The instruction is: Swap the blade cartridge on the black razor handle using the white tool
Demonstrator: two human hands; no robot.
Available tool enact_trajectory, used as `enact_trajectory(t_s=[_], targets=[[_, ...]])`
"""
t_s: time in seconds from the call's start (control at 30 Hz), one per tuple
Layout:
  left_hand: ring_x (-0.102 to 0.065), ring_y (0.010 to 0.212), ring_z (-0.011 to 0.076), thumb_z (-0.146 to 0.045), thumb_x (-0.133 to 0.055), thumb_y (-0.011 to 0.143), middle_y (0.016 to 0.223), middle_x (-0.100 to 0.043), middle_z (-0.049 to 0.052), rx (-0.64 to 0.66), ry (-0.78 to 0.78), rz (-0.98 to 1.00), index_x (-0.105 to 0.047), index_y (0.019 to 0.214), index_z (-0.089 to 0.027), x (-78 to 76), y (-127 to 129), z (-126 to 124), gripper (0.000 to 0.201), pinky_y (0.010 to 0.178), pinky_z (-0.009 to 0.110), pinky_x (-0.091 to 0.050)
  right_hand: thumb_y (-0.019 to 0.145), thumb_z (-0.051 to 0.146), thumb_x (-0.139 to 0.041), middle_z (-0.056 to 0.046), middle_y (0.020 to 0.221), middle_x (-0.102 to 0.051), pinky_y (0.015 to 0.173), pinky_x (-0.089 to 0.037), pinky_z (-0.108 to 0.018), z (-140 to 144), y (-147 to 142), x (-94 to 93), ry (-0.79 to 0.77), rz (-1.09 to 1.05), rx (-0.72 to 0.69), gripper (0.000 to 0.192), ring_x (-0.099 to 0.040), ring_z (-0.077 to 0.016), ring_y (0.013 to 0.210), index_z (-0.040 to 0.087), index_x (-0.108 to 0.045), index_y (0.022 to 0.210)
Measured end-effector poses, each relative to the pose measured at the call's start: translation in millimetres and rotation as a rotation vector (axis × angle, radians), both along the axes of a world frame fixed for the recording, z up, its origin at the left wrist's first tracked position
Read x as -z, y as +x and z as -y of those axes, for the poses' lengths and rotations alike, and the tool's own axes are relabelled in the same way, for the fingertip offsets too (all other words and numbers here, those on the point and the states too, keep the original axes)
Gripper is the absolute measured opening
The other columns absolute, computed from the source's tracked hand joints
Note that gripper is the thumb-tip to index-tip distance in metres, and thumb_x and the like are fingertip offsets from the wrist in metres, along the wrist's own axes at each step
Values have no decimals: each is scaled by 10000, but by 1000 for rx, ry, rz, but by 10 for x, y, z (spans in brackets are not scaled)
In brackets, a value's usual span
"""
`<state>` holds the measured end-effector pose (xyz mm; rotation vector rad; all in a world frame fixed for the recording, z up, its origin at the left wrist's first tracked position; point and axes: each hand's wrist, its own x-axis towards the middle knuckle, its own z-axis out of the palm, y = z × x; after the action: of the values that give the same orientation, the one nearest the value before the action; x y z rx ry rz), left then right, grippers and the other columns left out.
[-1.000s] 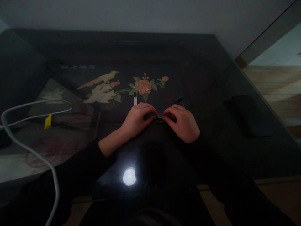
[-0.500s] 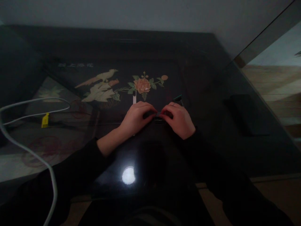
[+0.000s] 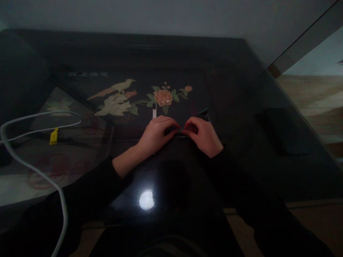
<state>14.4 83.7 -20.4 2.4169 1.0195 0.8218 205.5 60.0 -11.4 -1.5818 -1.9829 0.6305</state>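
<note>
My left hand [image 3: 158, 135] and my right hand [image 3: 202, 134] meet near the middle of the dark glossy table. Thumb and forefinger of each are pinched close together, fingertips almost touching those of the other hand. Between them is a small dark piece [image 3: 182, 137], too dim to name. A thin white strip with a dark tip [image 3: 154, 111] sticks out beyond my left hand, which covers part of it. Just past my right hand lies a small dark object with a green edge [image 3: 204, 112], partly hidden by the fingers.
A grey cable [image 3: 34, 167] with a yellow tag [image 3: 54, 136] loops across the left side. On the right lies a dark flat rectangular object [image 3: 285, 131]. The tabletop [image 3: 230, 82] carries a bird and flower picture and a bright light reflection. A wall [image 3: 128, 16] stands behind.
Both hands stay nearly in place, still pinched together at the small dark piece. The whole view has shifted very slightly.
</note>
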Motion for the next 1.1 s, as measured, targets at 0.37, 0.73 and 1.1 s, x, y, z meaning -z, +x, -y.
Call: enact_trajectory(t_s=[0.37,0.73,1.1], targets=[[-652,912,218,-145,-649,847,937,-733,63,14,6,-4,-698,934,-173,32,-3,-20,104,838,373,-515,810,155,-698,22,685,-546,623,-334,-265,-8,3,-30,-10,-1,-9,81,-490,-142,642,178,-623,789],[-655,906,218,-131,-649,841,927,-730,54,11,-2,5,-693,929,-181,14,-9,-11,111,832,367,-518,714,167,-791,14,765,-554,645,-364,-268,26,58,-63,-25,22,-97,219,-517,-154,697,187,-603,825],[-650,910,220,-127,-632,857,937,-731,62,19,-5,5,-693,937,-170,-3,2,2,110,849,372,-516,718,165,-786,17,769,-540,645,-361,-274,33,31,-82,-52,5,-75,260,-500,-156,689,183,-569,860]])
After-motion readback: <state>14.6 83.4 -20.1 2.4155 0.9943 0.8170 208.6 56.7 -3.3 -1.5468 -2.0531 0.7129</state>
